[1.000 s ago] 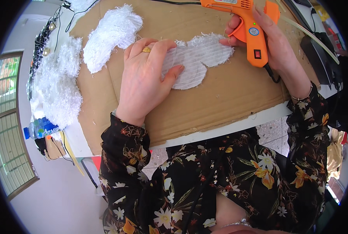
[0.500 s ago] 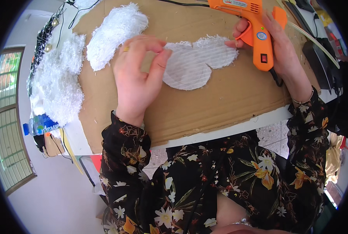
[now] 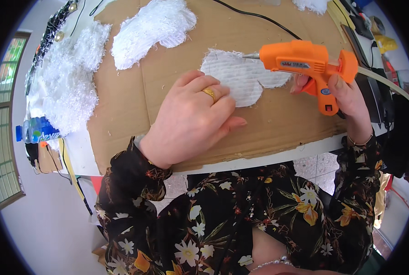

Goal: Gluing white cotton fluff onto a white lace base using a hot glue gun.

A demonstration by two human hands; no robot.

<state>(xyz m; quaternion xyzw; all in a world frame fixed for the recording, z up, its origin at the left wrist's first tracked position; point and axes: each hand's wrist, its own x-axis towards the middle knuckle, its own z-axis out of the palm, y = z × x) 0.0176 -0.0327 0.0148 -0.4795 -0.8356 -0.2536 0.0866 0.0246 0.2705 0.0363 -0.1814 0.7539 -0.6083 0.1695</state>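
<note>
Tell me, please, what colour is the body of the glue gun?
The glue gun's body is orange, best seen in the head view.

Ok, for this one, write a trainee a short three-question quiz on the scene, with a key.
1. Which grip holds the orange gun?
2. True or false: the ring is on the right grip.
3. Which thing is the nozzle tip nearest to?
A) bottle
B) white patch beside the left fingers
C) window

Key
1. The right grip.
2. False; the ring is on the left grip.
3. B.
</note>
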